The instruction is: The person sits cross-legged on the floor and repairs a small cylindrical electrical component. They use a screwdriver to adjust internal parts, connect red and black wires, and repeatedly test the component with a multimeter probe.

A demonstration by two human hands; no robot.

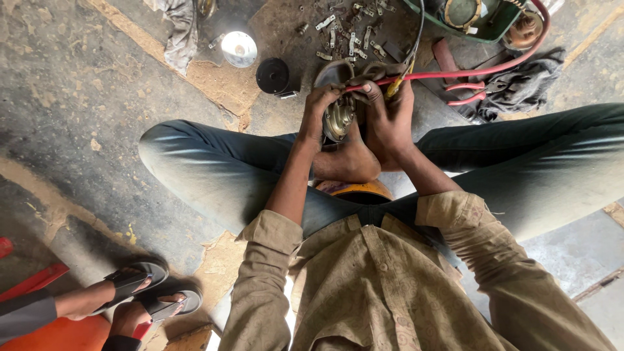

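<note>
I sit cross-legged on the floor. My left hand (320, 109) grips a round metal horn-like part (338, 119) held above my bare foot (348, 162). My right hand (389, 116) closes on the same part's right side, pinching a red wire (448, 73) and a yellow-tipped lead (394, 86) against it. The red wire curves away to the upper right. A black cable (418, 32) also runs up from my right hand.
Several small metal pieces (348, 32) lie scattered ahead. A black round cap (273, 75), a shiny disc (239, 49), red-handled pliers (468, 93), a grey rag (520, 88) and a green tray (484, 26) surround them. Another person's sandalled feet (140, 296) rest at lower left.
</note>
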